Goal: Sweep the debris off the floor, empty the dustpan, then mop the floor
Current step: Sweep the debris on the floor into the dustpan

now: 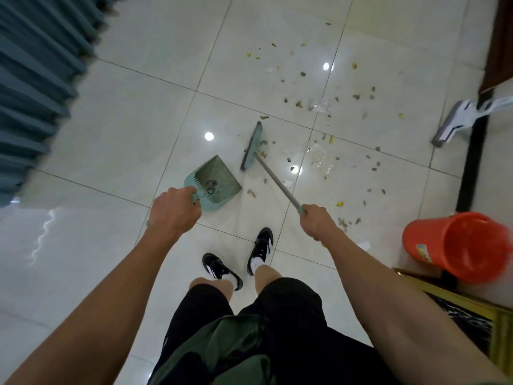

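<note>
Left hand [173, 211] grips dustpan [213, 180], right hand [316, 222] grips broom [251, 147]; keep pan lip flat, sweep debris [319, 159] in short strokes.

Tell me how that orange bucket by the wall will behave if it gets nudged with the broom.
The orange bucket looks like thin plastic with nothing visible inside, so it is probably light and would slide easily on the glossy tiled floor. It appears taller than wide, so a push near its rim might tip it rather than shift it.
</note>
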Motion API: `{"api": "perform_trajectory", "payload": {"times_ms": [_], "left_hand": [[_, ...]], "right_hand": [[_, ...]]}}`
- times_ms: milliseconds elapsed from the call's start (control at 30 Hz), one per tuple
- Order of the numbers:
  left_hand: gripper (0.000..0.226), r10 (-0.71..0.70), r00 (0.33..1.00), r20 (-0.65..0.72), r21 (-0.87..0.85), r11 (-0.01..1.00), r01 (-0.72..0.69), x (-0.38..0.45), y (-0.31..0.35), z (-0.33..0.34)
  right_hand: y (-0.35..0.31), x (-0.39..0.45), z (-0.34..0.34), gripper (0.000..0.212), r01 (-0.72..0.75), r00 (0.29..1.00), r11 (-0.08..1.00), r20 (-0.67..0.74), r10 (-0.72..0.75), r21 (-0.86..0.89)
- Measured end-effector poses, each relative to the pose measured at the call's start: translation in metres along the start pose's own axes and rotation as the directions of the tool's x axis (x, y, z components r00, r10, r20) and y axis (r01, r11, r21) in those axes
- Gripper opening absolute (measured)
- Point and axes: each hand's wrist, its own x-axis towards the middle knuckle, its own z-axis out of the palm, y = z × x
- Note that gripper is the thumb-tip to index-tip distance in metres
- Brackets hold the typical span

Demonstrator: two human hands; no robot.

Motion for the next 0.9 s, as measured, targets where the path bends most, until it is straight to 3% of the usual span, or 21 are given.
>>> {"api": "perform_trajectory", "payload": {"times_ms": [233, 467, 700, 900], "left_hand": [[0.019, -0.037, 0.999, -0.018, -0.019, 0.999, 0.037, -0.036, -0.042, 0.004], [0.020, -0.215, 0.976, -0.032, -0.089, 0.973, 0.211, -0.105, -0.111, 0.017], [0.017, -0.307, 0.952, -0.003, -0.102, 0.947, 0.306, -0.148, -0.115, 0.041], [0.019, -0.352, 0.936, 0.015, -0.111, 0.929, 0.352, -0.144, -0.078, 0.050]], "right_hand": [[-0.017, -0.027, 0.025, 0.027, 0.114, 0.993, 0.990, 0.022, -0.116, 0.086], [-0.060, -0.044, 0.064, 0.039, 0.201, 0.974, 0.973, 0.079, -0.210, 0.109], [-0.072, -0.054, 0.097, 0.036, 0.343, 0.937, 0.934, 0.100, -0.333, -0.097], [-0.055, -0.040, 0.094, 0.026, 0.331, 0.943, 0.915, 0.122, -0.311, -0.231]]}}
